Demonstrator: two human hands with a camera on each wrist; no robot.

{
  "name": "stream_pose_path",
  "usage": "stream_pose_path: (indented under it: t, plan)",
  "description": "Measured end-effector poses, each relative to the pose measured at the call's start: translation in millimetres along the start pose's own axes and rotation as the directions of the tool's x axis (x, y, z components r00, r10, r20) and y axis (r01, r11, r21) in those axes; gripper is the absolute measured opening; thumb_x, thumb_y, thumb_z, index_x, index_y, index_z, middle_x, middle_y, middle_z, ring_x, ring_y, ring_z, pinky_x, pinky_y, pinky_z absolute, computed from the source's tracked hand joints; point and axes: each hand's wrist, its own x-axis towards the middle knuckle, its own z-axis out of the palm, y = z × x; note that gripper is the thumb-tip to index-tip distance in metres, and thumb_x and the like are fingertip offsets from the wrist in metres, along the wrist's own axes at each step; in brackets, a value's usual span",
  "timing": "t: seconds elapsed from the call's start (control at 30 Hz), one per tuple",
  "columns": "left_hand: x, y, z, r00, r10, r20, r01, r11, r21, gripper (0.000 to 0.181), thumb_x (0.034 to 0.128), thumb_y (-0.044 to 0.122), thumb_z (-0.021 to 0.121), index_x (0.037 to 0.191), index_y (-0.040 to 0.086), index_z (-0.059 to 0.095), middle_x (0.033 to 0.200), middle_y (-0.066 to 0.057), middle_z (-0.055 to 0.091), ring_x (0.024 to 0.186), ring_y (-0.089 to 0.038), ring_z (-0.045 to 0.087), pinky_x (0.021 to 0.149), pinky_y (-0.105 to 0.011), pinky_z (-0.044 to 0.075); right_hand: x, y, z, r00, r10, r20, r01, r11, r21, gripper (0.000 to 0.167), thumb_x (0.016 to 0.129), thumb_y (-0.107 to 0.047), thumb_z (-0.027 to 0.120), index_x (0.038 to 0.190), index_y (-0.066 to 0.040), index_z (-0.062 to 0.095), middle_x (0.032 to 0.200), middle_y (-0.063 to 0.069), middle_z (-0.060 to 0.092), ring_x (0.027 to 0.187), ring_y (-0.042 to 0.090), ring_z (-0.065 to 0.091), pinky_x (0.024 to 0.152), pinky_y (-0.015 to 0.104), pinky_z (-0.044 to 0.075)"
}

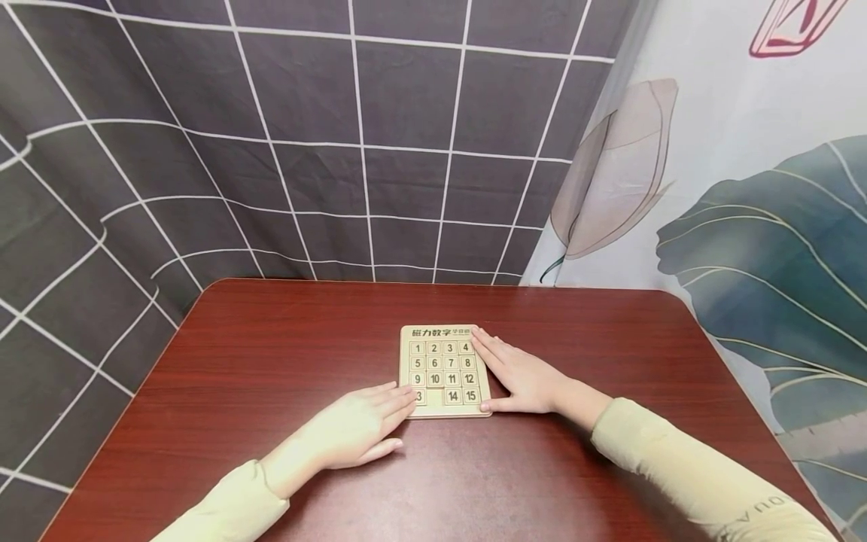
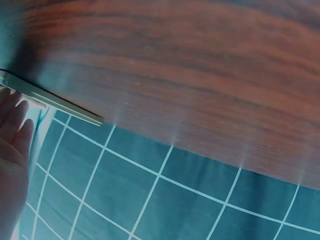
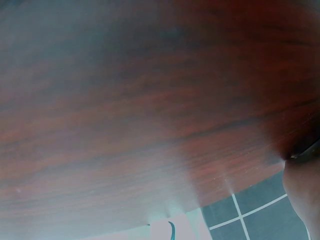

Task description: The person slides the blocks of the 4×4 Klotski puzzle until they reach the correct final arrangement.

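Observation:
A pale wooden number slide puzzle (image 1: 436,411) lies flat on the table, its tiles in rows from 1 at the top left to 15 at the bottom right. In the bottom row a bare slot shows between the 14 tile (image 1: 452,396) and a tile partly covered by fingers, of which a 3 is visible. My left hand (image 1: 359,425) rests its straight fingertips on the puzzle's lower left corner. Along the right edge lie the straight fingers of my right hand (image 1: 531,380), its thumb touching the lower right corner. The left wrist view catches the puzzle's thin edge (image 2: 65,104) beside the fingers.
The dark red wooden table (image 1: 284,339) has rounded far corners. Behind it hangs a dark grey curtain (image 1: 406,90) with white grid lines; a pale leaf-patterned curtain (image 1: 711,150) hangs at the right.

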Motion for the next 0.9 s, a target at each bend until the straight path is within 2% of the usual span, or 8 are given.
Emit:
stream_pose_path:
  t: [0.2, 0.47, 0.63, 0.77, 0.9]
  plan:
    - [4.0, -0.4, -0.9, 0.999, 0.021, -0.031, -0.021, 1.000, -0.003, 0.057, 0.1010, 0.044, 0.068, 0.140, 0.003, 0.067, 0.147, -0.012, 0.067, 0.139, -0.023, 0.063, 0.120, -0.036, 0.050, -0.8, 0, 1, 1.000, 0.003, 0.003, -0.003, 1.000, 0.013, 0.112, 0.096, -0.071, 0.060, 0.168, 0.004, 0.016, 0.179, 0.021, 0.009, 0.166, 0.034, 0.019, 0.133, 0.051, 0.030]
    - [26.5, 2.4, 2.6, 0.998, 0.053, -0.017, -0.053, 0.998, -0.020, 0.061, 0.1032, 0.047, 0.064, 0.146, 0.003, 0.062, 0.151, -0.011, 0.064, 0.142, -0.024, 0.061, 0.121, -0.036, 0.050, -0.8, 1, 1, 1.000, -0.002, -0.008, 0.002, 1.000, 0.022, 0.111, 0.097, -0.069, 0.061, 0.168, 0.004, 0.017, 0.179, 0.021, 0.009, 0.165, 0.035, 0.021, 0.133, 0.052, 0.030]
    - [36.3, 4.0, 4.9, 0.999, 0.049, 0.021, -0.049, 0.999, -0.015, 0.063, 0.1051, 0.049, 0.060, 0.149, 0.005, 0.060, 0.155, -0.010, 0.061, 0.145, -0.022, 0.058, 0.122, -0.035, 0.048, -0.6, 0, -1, 1.000, 0.004, -0.003, -0.004, 1.000, 0.022, 0.110, 0.097, -0.068, 0.062, 0.168, 0.004, 0.018, 0.179, 0.021, 0.010, 0.165, 0.035, 0.021, 0.132, 0.052, 0.031]
    - [38.6, 4.8, 6.5, 0.998, 0.038, 0.052, -0.037, 0.999, -0.015, 0.065, 0.1060, 0.050, 0.057, 0.153, 0.006, 0.056, 0.159, -0.010, 0.057, 0.148, -0.022, 0.055, 0.124, -0.035, 0.046, -0.6, -2, -2, 1.000, 0.006, -0.004, -0.006, 1.000, 0.028, 0.110, 0.096, -0.066, 0.063, 0.167, 0.004, 0.019, 0.178, 0.021, 0.011, 0.165, 0.036, 0.022, 0.132, 0.053, 0.032]
    - [38.6, 5.0, 7.3, 0.998, 0.036, 0.054, -0.035, 0.999, -0.030, 0.066, 0.1055, 0.050, 0.058, 0.154, 0.005, 0.055, 0.160, -0.010, 0.056, 0.149, -0.023, 0.054, 0.124, -0.036, 0.046, -0.7, -2, -1, 1.000, 0.009, -0.004, -0.009, 0.999, 0.033, 0.109, 0.096, -0.065, 0.065, 0.167, 0.004, 0.019, 0.179, 0.021, 0.011, 0.165, 0.036, 0.022, 0.132, 0.053, 0.032]
